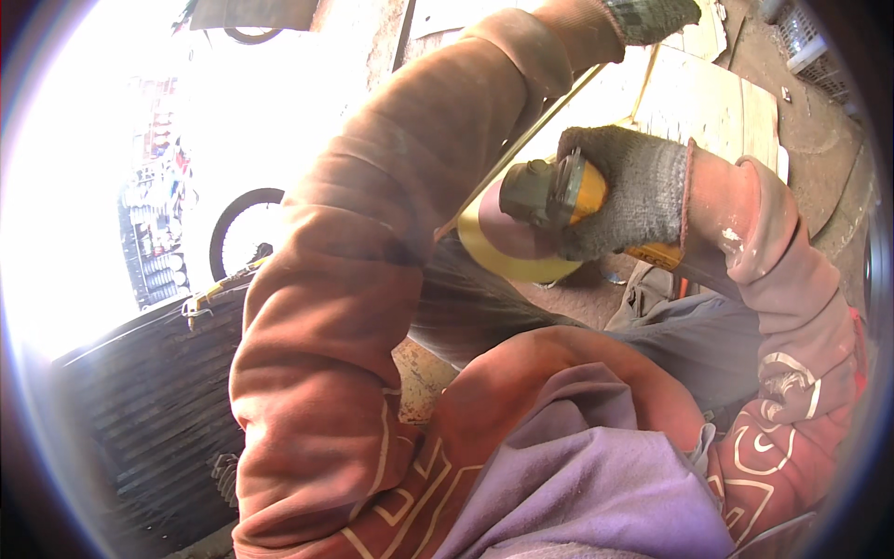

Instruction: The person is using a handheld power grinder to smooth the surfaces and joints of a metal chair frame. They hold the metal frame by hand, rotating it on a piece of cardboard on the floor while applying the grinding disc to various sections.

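Observation:
My right hand, in a grey knit glove, is wrapped round a yellow and black angle grinder. A large round disc, yellowish at the rim and pinkish in the middle, sits on the grinder over my lap. My left arm reaches far forward, and my gloved left hand is at the top edge, above pale boards. Its fingers are partly cut off by the frame, so their grip does not show. A thin, straight strip slants between my left sleeve and the grinder.
Pale flat boards lie on the brown ground ahead. A grey plastic crate stands at the far right. On the left are a wheel, a dark ridged panel and a brass-coloured fitting. Glare hides much of the upper left.

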A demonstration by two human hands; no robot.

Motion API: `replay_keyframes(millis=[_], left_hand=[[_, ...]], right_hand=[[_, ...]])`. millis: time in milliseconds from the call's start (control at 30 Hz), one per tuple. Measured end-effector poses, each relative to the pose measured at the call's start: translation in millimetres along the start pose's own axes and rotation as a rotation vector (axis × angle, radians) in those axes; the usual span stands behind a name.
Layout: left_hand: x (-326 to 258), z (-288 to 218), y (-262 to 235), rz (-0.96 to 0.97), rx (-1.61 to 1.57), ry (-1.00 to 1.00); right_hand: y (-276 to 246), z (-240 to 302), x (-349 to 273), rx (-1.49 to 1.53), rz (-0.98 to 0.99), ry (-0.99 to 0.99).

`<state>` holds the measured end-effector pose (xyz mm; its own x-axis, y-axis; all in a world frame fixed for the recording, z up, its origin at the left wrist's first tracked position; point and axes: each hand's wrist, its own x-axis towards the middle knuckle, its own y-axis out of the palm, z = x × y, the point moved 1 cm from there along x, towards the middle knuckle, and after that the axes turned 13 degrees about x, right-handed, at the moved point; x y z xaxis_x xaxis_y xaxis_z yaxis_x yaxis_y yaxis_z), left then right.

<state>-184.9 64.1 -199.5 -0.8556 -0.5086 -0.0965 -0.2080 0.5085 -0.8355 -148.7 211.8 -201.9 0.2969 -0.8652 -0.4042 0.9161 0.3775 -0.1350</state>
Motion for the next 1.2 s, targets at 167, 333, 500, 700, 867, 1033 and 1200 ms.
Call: replay_keyframes(millis=[167, 333, 500, 700, 867, 1033, 1200], left_hand=[[-7, -2, -13, 0.040, 0.018, 0.003], [-5, -2, -10, 0.035, -0.034, -0.006], [-2, 1, -7, 0.019, -0.023, -0.023], [-2, 0, -4, 0.004, -0.040, -0.031], [-6, -4, -12, 0.076, -0.101, -0.007], [-5, -5, -10, 0.054, -0.056, -0.083], [0, 3, -4, 0.018, -0.030, -0.041]], right_hand=[[7, -16, 7, 0.038, -0.002, -0.068], [4, -44, 16, 0.167, 0.021, -0.150], [-4, -52, 2, 0.073, -0.119, -0.100], [0, -45, 6, 0.194, -0.014, -0.007], [13, -53, 16, 0.416, 0.017, -0.117], [16, -42, 17, 0.309, 0.055, -0.216], [9, -34, 6, 0.333, 0.061, -0.083]])
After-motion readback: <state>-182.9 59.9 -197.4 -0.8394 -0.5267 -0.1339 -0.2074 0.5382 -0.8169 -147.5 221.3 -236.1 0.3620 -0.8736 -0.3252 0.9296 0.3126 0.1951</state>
